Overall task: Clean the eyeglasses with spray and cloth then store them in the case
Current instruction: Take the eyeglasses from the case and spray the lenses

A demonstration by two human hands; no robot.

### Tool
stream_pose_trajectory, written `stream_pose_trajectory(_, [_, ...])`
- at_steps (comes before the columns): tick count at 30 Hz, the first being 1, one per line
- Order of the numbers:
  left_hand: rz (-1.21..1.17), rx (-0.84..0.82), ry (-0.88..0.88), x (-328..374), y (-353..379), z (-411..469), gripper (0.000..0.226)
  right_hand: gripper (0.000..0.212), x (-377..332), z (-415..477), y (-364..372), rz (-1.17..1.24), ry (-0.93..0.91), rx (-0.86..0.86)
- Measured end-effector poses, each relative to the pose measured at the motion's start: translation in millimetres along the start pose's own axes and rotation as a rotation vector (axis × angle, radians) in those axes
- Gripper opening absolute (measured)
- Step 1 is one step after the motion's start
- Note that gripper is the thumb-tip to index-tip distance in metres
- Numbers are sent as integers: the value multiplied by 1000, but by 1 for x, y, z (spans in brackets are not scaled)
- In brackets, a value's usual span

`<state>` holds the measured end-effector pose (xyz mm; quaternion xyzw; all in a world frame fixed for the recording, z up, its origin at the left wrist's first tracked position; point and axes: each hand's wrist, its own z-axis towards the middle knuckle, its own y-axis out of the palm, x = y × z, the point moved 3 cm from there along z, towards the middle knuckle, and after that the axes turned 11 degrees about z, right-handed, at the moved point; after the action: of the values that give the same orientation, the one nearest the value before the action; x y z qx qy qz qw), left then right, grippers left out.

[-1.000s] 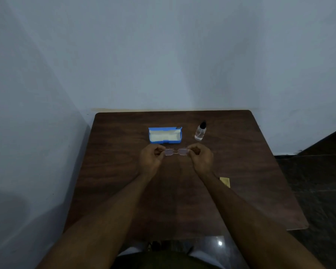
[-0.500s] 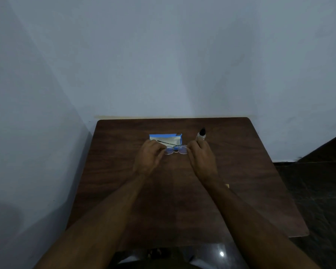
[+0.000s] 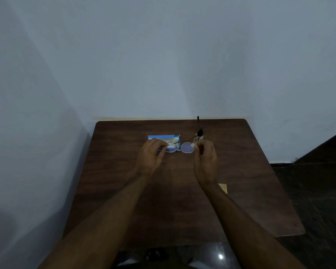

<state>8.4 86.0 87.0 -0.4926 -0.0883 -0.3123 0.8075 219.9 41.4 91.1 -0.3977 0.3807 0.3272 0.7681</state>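
Bench (image 3: 241,191): dark wood, pushed into a wall corner. Everything for the job sits on it.

Both forearms reach out over the bench, hands raised above it, side by side.

Left hand (image 3: 150,156): fingers curled, tips pinching the near end of the eyeglasses (image 3: 187,147). Right hand (image 3: 205,162): curled likewise, pinching the other end at the hinge. The eyeglasses hang between the two hands, clear of the bench. One temple lies folded across the lens by the left hand. The other stands swung out, pointing up and away past the right hand.

Case (image 3: 163,137): blue, open, just beyond the left hand, partly behind its fingers.

Cloth (image 3: 223,188): small yellow corner showing beside the right forearm, behind the wrist, well back from the eyeglasses.

Spray bottle (image 3: 200,132): black cap, just beyond the right fingertips; the raised temple crosses in front of it.

Risks, as I judge them:
- Swinging that temple further could clip the bottle and tip it.
- Thin frame, two end pinches: opposing twist may bend the bridge.
- Fingertips sit close to the lenses; a slip adds smears.
- Reaching back for the cloth leaves one hand carrying the frame.
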Motion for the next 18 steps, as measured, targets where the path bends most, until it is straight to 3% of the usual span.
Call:
stream_pose_trajectory(3, [-65,35,-65,8,-3,0,5,7,1,0,-3,31,33,24])
stream_pose_trajectory(7, [-259,80,-303,15,-10,5,5,6,0,1,-9,81,99,59])
stream_pose_trajectory(13, [-577,-14,-584,10,-10,12,8,4,-15,11,-17,128,118,28])
stream_pose_trajectory(18, [-681,-43,-571,16,-31,17,19,19,-52,32,-30,175,91,13])
